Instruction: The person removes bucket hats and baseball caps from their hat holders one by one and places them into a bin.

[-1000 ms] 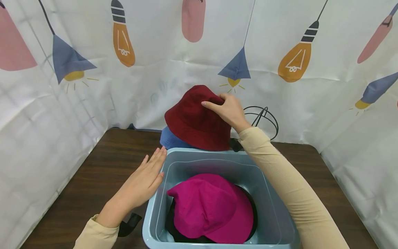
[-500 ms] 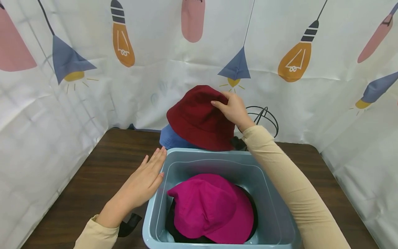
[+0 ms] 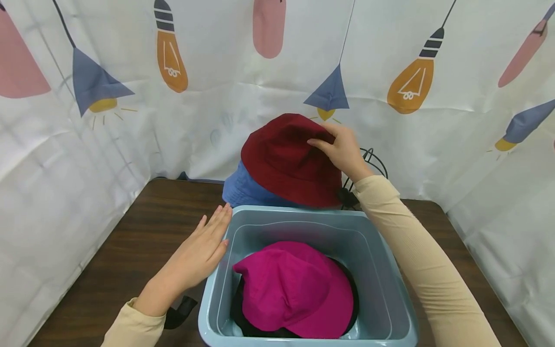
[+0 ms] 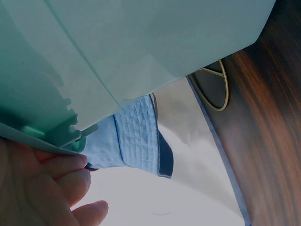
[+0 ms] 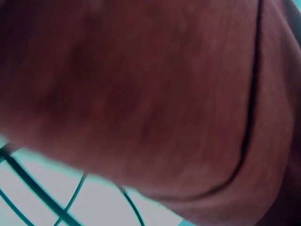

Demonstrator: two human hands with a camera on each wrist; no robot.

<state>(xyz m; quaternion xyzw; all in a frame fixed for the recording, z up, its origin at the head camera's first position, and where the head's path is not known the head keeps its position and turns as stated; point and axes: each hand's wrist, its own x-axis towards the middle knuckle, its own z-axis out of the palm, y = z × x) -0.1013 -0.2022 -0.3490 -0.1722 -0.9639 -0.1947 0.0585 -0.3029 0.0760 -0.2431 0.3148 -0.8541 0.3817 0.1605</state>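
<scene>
My right hand pinches the crown of a dark red bucket hat behind the tub, thumb on the near side. Beneath it shows part of a blue bucket hat, its stitched brim also visible in the left wrist view. The red hat's cloth fills most of the right wrist view. My left hand rests with straight fingers against the left rim of the light blue tub. Inside the tub lies a magenta cap on top of a black hat, mostly covered.
A black wire stand is behind the right forearm, at the table's back edge. The dark wooden table extends on both sides of the tub. A white printed curtain hangs behind and beside it.
The right hand has moved to the right and slightly up with the red hat, uncovering more of the blue hat. My left hand stays at the tub's rim.
</scene>
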